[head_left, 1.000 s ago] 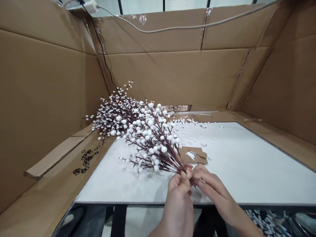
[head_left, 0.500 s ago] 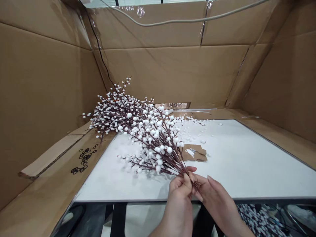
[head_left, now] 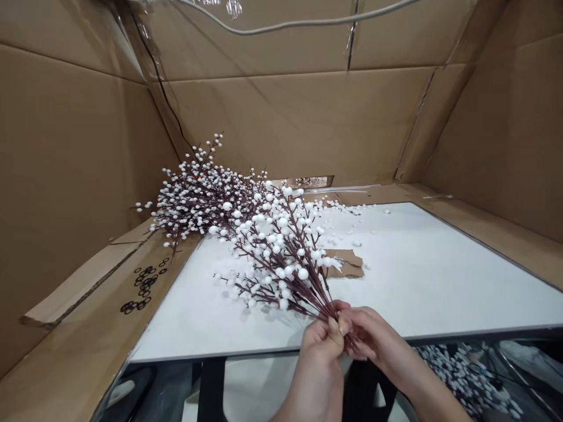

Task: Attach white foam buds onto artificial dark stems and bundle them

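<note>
I see my left hand low in the middle of the frame, closed around the gathered stems of a bunch of berry twigs. My right hand sits just right of it, fingertips pinched on the same stems where they meet the left thumb. The very ends of the stems are buried between the two hands, so I cannot make out how they finish. Both wrists are cut off by the bottom edge.

The bunch fans up and left from the grip, over the near part of the white surface, its dark twigs dotted with white balls. Behind it, at the left middle of the frame, a pile of twigs lies partly off the surface; where it ends and the held bunch begins is hard to separate.

A cardboard scrap lies flat just right of the bunch, partly hidden by it. Loose white balls are scattered farther back. Small black rings lie on the cardboard at left. Cardboard walls close in on three sides, with a cable hanging across the top. At lower right, under the surface, more berry twigs show, blurred.
</note>
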The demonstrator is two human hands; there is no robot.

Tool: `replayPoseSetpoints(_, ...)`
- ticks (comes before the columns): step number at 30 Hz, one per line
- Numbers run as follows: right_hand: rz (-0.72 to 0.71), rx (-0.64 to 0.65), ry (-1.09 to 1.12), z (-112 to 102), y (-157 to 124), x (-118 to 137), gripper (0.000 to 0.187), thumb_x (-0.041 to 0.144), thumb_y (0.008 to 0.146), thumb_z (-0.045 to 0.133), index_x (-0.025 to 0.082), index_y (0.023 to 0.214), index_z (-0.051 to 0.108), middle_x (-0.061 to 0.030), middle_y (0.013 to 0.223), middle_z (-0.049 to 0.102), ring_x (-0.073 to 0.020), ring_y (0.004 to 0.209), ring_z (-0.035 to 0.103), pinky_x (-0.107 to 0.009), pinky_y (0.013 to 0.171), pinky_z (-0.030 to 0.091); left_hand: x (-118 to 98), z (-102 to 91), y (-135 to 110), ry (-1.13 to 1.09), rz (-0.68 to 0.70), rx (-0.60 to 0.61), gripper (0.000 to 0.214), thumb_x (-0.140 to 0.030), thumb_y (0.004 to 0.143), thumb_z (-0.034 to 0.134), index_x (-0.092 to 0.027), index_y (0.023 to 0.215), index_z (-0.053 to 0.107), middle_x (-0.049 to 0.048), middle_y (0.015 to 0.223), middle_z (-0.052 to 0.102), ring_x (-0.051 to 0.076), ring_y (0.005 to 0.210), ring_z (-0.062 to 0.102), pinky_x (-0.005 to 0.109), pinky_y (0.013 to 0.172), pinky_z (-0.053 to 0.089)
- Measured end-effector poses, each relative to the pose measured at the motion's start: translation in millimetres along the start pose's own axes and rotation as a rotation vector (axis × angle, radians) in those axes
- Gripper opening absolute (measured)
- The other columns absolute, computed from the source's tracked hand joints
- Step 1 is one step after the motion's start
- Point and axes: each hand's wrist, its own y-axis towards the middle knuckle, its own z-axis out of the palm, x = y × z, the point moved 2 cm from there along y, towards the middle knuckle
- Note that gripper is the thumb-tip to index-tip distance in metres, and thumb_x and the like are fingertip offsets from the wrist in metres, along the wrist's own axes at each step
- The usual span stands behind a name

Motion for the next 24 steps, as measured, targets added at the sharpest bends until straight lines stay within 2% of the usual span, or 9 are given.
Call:
replayPoseSetpoints(3,-0.117,-0.012,-0.094,2.3,2.8,6.1,0.037,0.045,0.075,0.056,0.014,0.056,0.054,0.0043,0.047,0.042,-0.0052,0.044,0.029,-0.019,0.044,0.024,-2.1,-1.8,0.9,0.005,0.022,-0.019,0.029,-0.027,0.048,0.080,-0.015,0.057,0.055,-0.0007,0.065,0.055,0.011,0.067,0.048,0.024,0.070,0.034)
replayPoseSetpoints(5,-0.102,0.025,-0.055,4.2,3.2,7.1,0.038,0.047,0.076,0.056,0.014,0.057,0.053,0.0070,0.042,0.034,-0.0043,0.042,0.025,-0.019,0.043,0.022,-4.1,-1.7,1.0,0.013,0.024,-0.009,0.030,-0.028,0.049,0.080,-0.016,0.055,0.052,-0.0010,0.063,0.053,0.012,0.066,0.047,0.025,0.070,0.034)
replayPoseSetpoints(7,0.013,0.061,0.054,4.3,2.1,4.9,0.038,0.049,0.075,0.055,0.015,0.058,0.052,0.0104,0.037,0.023,-0.0032,0.038,0.017,-0.017,0.040,0.017,-5.1,-1.0,0.7,0.022,0.009,0.017,0.032,-0.031,0.050,0.079,-0.017,0.055,0.050,-0.0006,0.063,0.052,0.014,0.067,0.047,0.027,0.069,0.034)
replayPoseSetpoints(9,0.163,0.096,0.208,2.9,-0.1,1.9,0.037,0.050,0.072,0.057,0.015,0.060,0.051,0.0124,0.035,0.018,-0.0024,0.035,0.011,-0.016,0.037,0.013,-5.0,-0.7,0.2,0.026,-0.011,0.036,0.034,-0.032,0.050,0.079,-0.017,0.054,0.049,-0.0001,0.064,0.052,0.014,0.069,0.047,0.027,0.070,0.034)
replayPoseSetpoints(12,0.324,0.133,0.402,0.3,-3.6,0.1,0.033,0.046,0.070,0.061,0.015,0.062,0.052,0.0137,0.034,0.019,-0.0015,0.032,0.008,-0.014,0.034,0.012,-4.6,-1.0,-0.8,0.020,-0.017,0.034,0.036,-0.030,0.047,0.081,-0.016,0.052,0.049,-0.0006,0.063,0.052,0.013,0.068,0.047,0.025,0.070,0.034)
replayPoseSetpoints(16,0.453,0.104,0.550,-1.4,-8.5,1.8,0.031,0.041,0.073,0.059,0.014,0.059,0.051,0.0131,0.035,0.021,-0.0006,0.031,0.010,-0.013,0.032,0.012,-4.6,-2.6,0.3,0.039,0.021,0.030,0.034,-0.032,0.047,0.081,-0.016,0.052,0.051,0.0011,0.065,0.056,0.014,0.072,0.050,0.025,0.074,0.035)
replayPoseSetpoints(21,0.329,0.055,0.597,-1.9,-17.0,9.1,0.014,0.024,0.071,0.061,0.010,0.071,0.059,0.0112,0.042,0.031,0.0007,0.032,0.015,-0.013,0.032,0.015,-3.1,-4.9,4.5,0.023,0.091,0.011,0.034,-0.034,0.048,0.081,-0.015,0.051,0.052,0.0004,0.067,0.057,0.013,0.073,0.050,0.025,0.075,0.036)
replayPoseSetpoints(24,0.255,0.091,0.613,-1.4,-21.2,9.6,0.018,0.026,0.072,0.059,0.009,0.077,0.061,0.0097,0.047,0.035,0.0009,0.032,0.016,-0.014,0.032,0.017,-1.5,-4.2,5.3,-0.008,0.117,0.000,0.035,-0.033,0.048,0.081,-0.016,0.050,0.051,-0.0004,0.067,0.056,0.012,0.074,0.050,0.025,0.076,0.037)
